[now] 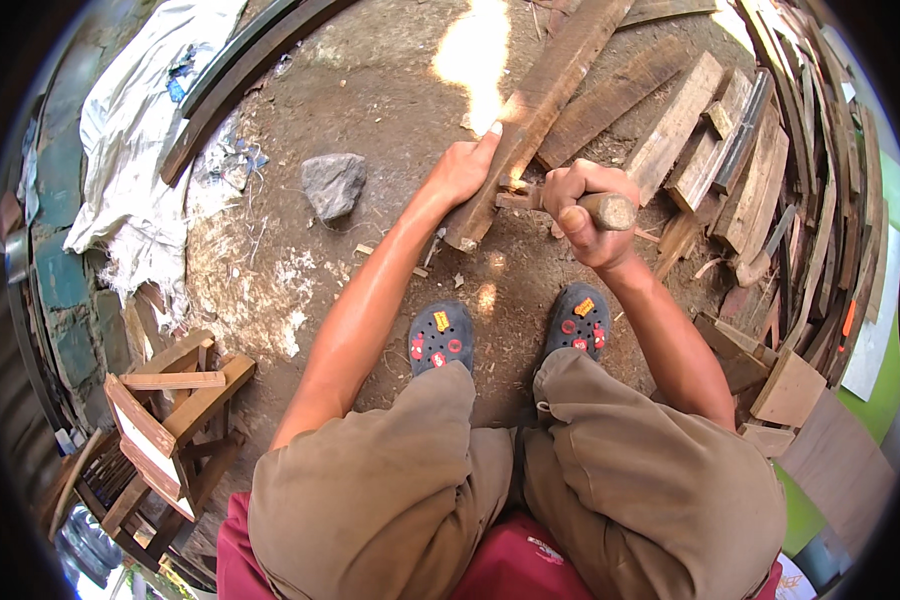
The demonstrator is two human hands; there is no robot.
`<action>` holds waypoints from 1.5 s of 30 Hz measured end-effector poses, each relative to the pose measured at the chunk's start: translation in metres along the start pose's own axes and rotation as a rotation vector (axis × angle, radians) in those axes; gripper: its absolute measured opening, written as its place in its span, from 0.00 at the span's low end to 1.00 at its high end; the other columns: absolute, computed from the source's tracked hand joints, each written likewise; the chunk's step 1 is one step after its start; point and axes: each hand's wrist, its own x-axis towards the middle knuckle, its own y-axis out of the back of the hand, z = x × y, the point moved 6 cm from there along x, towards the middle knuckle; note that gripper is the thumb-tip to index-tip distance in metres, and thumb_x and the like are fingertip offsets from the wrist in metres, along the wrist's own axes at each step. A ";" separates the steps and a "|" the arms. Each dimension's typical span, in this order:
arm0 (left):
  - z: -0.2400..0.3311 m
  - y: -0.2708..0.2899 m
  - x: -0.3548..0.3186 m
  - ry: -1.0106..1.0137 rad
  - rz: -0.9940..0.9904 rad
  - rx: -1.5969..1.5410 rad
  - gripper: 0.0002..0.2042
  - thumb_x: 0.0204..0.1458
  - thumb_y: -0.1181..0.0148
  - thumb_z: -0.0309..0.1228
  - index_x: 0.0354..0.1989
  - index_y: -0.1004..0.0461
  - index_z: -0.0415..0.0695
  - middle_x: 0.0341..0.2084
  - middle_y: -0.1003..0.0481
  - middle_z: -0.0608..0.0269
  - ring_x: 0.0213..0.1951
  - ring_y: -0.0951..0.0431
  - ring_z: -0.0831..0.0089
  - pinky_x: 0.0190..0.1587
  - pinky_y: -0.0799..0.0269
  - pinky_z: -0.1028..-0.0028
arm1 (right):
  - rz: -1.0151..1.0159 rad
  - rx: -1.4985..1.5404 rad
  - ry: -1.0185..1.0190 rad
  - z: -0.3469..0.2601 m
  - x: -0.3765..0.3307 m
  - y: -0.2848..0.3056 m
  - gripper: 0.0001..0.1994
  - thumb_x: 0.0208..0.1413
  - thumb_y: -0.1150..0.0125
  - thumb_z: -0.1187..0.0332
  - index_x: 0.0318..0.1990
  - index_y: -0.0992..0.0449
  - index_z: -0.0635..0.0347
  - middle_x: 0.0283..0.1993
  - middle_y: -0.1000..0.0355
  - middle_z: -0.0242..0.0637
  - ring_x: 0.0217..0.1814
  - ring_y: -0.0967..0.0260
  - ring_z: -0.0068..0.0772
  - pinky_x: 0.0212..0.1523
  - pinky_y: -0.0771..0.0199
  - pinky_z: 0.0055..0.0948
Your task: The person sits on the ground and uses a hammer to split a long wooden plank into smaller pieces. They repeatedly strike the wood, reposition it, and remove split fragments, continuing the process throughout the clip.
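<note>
A long, dark wooden plank [542, 100] slants away from me, its near end low in front of my feet. My left hand [464, 170] is closed on the plank's left edge, the thumb lying along its side and the other fingers mostly hidden. On the plank's right, my right hand [592, 205] is wrapped around a tool with a thick, round wooden handle [611, 212], whose butt end points toward me. A small brownish part [518, 201] shows between that fist and the plank, close against the wood. The tool's working end cannot be made out.
A grey rock [333, 185] lies on the dirt floor left of my left forearm. Several cut boards [675, 130] and long strips are piled at the right. Wooden frames [185, 410] stand at the lower left, below a white sheet [135, 130]. My clogs [441, 337] are near the plank's end.
</note>
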 end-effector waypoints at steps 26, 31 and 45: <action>-0.002 -0.012 0.005 -0.116 -0.393 -0.670 0.28 0.73 0.72 0.46 0.64 0.30 0.39 0.55 0.23 0.51 0.55 0.23 0.66 0.62 0.27 0.64 | 0.298 -0.336 0.046 -0.033 0.038 -0.041 0.14 0.53 0.24 0.68 0.26 0.26 0.62 0.22 0.27 0.35 0.23 0.28 0.22 0.25 0.28 0.26; -0.014 -0.006 0.017 -0.170 -0.319 -0.497 0.30 0.73 0.70 0.49 0.63 0.28 0.38 0.52 0.21 0.49 0.52 0.22 0.66 0.59 0.27 0.64 | 0.209 -0.410 0.017 -0.032 0.045 -0.034 0.14 0.54 0.30 0.73 0.21 0.29 0.61 0.17 0.29 0.33 0.19 0.31 0.19 0.23 0.29 0.23; -0.037 0.012 0.003 0.131 -0.159 -0.371 0.33 0.70 0.61 0.55 0.62 0.27 0.36 0.58 0.25 0.44 0.60 0.27 0.60 0.62 0.33 0.63 | 0.399 0.554 -0.356 0.026 0.065 0.104 0.17 0.57 0.49 0.68 0.19 0.46 0.47 0.15 0.51 0.25 0.16 0.54 0.23 0.25 0.45 0.29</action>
